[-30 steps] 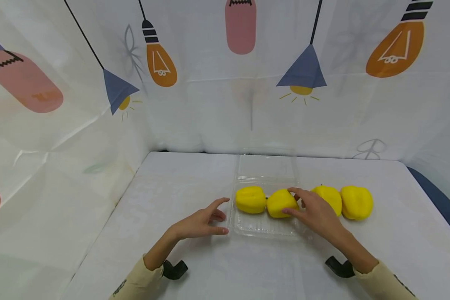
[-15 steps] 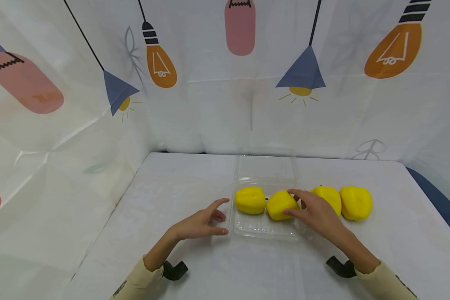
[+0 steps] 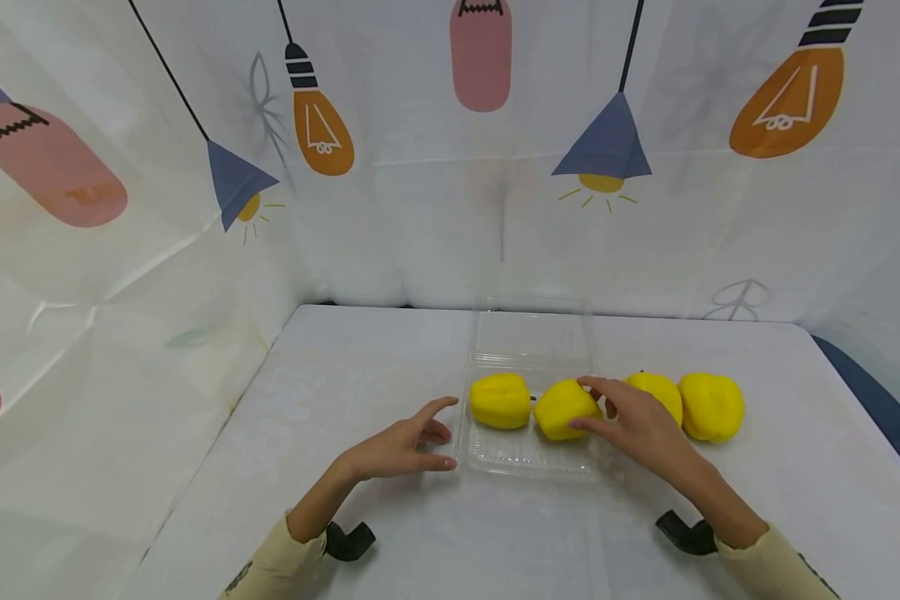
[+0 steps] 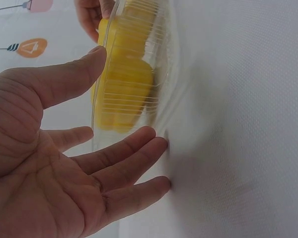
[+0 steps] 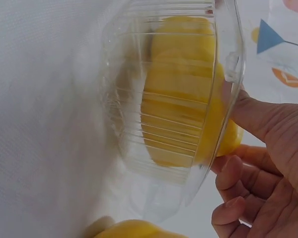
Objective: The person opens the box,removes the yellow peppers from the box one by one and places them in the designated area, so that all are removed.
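A clear plastic clamshell box [image 3: 525,457] lies with its lid raised or laid back behind it. Inside sit two yellow bell peppers, the left bell pepper [image 3: 500,401] and the right bell pepper [image 3: 562,410]. My right hand [image 3: 637,425] holds the right one between thumb and fingers, over the box's right rim. Through the box wall [image 5: 169,106] that pepper shows in the right wrist view, thumb on its near side. Beside the box's left rim is my left hand [image 3: 405,446], fingers spread and relaxed, thumb tip by the rim in the left wrist view.
Two more bell peppers stand on the white table [image 3: 390,350] to the right: one bell pepper [image 3: 660,392] partly behind my right hand, another bell pepper [image 3: 711,407] farther right. A printed curtain [image 3: 420,233] closes off the back and left.
The right pepper has tilted and shifted slightly toward me, with my right hand following a little to the right. My left hand and the left pepper stay essentially where they were.
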Available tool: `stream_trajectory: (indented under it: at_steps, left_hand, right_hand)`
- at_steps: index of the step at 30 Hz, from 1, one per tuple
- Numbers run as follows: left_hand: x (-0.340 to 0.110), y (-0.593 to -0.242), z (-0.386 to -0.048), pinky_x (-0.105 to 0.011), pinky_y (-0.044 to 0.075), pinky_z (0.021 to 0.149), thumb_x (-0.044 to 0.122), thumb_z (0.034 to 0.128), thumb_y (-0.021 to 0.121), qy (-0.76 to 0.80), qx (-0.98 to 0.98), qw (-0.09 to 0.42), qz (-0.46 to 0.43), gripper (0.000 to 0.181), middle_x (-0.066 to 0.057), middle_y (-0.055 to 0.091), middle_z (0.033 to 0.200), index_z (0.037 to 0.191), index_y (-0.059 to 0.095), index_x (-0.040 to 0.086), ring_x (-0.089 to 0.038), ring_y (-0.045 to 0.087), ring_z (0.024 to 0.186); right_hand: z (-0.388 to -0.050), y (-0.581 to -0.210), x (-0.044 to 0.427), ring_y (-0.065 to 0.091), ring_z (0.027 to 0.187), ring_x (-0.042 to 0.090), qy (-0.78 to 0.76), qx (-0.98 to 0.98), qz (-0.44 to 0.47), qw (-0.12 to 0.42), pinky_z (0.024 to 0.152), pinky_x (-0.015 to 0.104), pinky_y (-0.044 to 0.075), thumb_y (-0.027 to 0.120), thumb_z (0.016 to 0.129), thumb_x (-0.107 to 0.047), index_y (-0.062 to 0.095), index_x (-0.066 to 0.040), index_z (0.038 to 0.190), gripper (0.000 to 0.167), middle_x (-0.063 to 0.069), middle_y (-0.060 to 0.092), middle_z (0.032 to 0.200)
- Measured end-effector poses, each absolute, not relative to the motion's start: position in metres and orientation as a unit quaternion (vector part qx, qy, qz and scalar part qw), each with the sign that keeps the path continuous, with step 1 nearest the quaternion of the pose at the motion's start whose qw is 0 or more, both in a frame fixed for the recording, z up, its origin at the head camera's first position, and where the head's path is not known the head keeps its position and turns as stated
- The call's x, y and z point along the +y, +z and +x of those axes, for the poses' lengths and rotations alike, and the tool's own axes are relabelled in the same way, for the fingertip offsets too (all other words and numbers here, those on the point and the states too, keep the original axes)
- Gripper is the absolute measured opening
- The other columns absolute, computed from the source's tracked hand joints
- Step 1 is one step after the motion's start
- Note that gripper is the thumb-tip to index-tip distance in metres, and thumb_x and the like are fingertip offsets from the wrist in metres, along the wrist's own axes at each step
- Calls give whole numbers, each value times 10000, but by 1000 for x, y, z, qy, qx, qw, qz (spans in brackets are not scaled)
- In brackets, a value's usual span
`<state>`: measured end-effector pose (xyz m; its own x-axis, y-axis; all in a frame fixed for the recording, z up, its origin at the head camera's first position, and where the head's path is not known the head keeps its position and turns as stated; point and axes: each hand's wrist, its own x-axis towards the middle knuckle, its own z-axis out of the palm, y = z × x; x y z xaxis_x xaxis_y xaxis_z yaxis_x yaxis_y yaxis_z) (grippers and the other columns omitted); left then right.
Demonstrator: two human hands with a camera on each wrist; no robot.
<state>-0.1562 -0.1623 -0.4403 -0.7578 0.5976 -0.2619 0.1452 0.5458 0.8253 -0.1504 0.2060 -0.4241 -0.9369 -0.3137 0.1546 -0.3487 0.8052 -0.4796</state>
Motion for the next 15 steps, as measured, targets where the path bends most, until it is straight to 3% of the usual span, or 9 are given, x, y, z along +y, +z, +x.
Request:
stream_trajectory:
  at_steps: [15]
  left_hand:
    - [-161, -438, -155, -478, 411, 1050, 337, 903, 731, 424, 837, 272, 216, 834, -82, 576, 1288, 1550, 212, 245, -227, 543, 1222]
  right_hand:
    - [-151, -417, 210, 437, 676, 138, 255, -949, 180, 45, 548, 253, 368, 789, 817, -435, 606, -108, 1322, 629, -55, 511, 775]
